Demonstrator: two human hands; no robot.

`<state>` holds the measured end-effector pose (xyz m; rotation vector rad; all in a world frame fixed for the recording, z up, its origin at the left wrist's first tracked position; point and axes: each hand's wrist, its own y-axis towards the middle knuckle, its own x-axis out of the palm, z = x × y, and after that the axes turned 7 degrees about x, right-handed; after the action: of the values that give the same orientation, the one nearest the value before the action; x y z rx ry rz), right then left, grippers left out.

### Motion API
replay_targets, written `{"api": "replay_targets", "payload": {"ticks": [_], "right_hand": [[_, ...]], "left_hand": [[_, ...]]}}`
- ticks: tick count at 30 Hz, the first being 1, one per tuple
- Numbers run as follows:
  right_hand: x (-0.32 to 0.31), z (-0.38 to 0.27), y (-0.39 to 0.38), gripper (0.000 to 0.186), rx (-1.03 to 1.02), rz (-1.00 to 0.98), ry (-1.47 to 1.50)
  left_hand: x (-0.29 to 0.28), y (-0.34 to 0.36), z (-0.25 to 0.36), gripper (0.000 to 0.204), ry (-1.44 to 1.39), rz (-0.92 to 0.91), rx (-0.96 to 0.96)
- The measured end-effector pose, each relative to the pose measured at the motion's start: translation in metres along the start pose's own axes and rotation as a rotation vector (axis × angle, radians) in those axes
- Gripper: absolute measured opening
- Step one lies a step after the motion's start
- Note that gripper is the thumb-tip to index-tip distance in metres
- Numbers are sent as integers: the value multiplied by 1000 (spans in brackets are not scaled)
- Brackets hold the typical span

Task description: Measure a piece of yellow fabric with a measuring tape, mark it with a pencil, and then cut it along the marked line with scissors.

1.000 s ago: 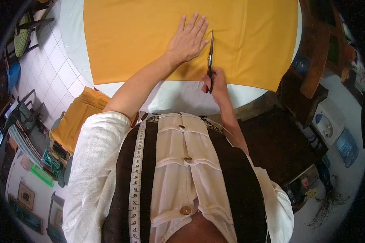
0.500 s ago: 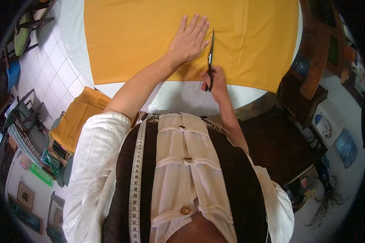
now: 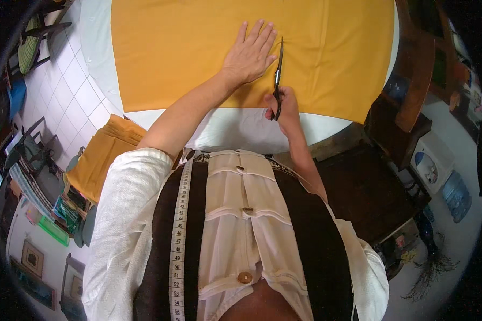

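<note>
A large mustard-yellow cloth point(image 3: 171, 53) lies spread over a table with a white cover point(image 3: 241, 125). My left hand point(image 3: 249, 53) rests flat on the cloth, its fingers stretched out and spread. Just to its right, my right hand point(image 3: 285, 107) grips the dark handles of a pair of scissors point(image 3: 278, 77). The blades look closed and point away from me, lying over the cloth beside my left thumb. A few shallow creases run through the cloth to the right of the blades. Down my left side hangs a white measuring tape point(image 3: 178, 246).
Folded mustard cloth point(image 3: 104, 152) is draped on a chair at the left. Dark wooden furniture point(image 3: 364, 187) stands close by on the right, with a blue water jug point(image 3: 456, 197) beyond it. White floor tiles point(image 3: 72, 88) show on the left.
</note>
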<state>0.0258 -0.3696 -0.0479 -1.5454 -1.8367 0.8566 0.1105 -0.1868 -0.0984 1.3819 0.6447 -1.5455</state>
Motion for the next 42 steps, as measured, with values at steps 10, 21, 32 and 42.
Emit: {"api": "replay_targets", "payload": {"ticks": [10, 21, 32, 42], "right_hand": [[-1, -1, 4, 38, -32, -34, 41], [1, 2, 3, 40, 16, -5, 0], [4, -12, -1, 33, 40, -3, -24], [3, -10, -3, 33, 8, -12, -5]], "left_hand": [[1, 0, 0, 65, 22, -19, 4], [0, -2, 1, 65, -3, -18, -2], [0, -3, 1, 65, 7, 1, 9], [-3, -8, 4, 65, -10, 27, 15]]}}
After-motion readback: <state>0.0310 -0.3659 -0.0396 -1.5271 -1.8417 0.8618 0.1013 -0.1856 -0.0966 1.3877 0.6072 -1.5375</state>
